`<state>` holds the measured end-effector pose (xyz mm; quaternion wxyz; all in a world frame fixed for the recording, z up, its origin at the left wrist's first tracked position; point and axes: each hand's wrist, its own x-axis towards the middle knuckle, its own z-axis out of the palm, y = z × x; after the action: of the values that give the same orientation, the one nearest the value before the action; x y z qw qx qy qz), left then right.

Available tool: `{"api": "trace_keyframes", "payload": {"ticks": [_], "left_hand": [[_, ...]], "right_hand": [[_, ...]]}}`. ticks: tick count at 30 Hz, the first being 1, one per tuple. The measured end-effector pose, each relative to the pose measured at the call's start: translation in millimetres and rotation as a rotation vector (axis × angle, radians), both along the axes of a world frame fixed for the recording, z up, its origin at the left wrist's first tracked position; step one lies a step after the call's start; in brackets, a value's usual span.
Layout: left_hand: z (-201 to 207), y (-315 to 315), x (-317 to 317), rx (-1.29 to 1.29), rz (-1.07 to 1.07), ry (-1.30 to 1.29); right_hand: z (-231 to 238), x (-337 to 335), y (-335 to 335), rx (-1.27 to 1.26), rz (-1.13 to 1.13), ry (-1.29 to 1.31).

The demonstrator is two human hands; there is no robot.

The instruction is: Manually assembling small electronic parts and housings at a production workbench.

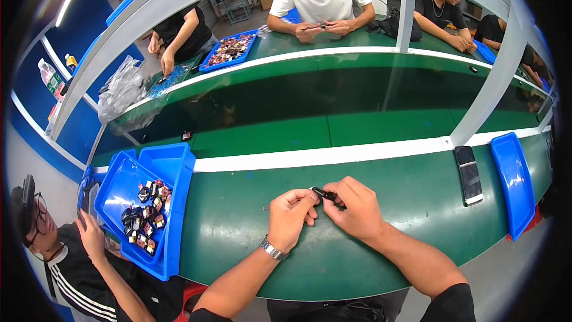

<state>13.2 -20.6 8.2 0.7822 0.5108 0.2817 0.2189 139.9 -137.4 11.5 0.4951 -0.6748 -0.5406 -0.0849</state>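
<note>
The small black part (pixel 325 193) is pinched between both hands just above the green tabletop (pixel 238 226), well to the right of the blue tray (pixel 179 173). The left hand (pixel 290 217) is closed on the part's left end, and a thin metal pin (pixel 267 207) seems to jut from that fist. The right hand (pixel 356 207) is closed on the part's right end. A fitting or assembly step is judged to be under way; steady fingertip alignment is called for next. Small dark pieces (pixel 146 214) are heaped in the tray.
</note>
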Motion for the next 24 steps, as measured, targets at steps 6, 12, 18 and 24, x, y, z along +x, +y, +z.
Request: {"api": "trace_keyframes", "payload": {"ticks": [6, 12, 18, 24], "left_hand": [[1, 3, -1, -0.026, -0.023, 0.005], [3, 6, -1, -0.054, -0.069, -0.014], [-7, 9, 2, 0.721, 0.069, 0.111], [0, 0, 6, 0.955, 0.075, 0.044]], "right_hand": [[1, 1, 1, 0.035, -0.014, -0.015], [3, 1, -1, -0.019, -0.009, -0.001], [-1, 8, 0, -0.068, 0.054, 0.494], [2, 8, -2, -0.098, 0.079, 0.603]]}}
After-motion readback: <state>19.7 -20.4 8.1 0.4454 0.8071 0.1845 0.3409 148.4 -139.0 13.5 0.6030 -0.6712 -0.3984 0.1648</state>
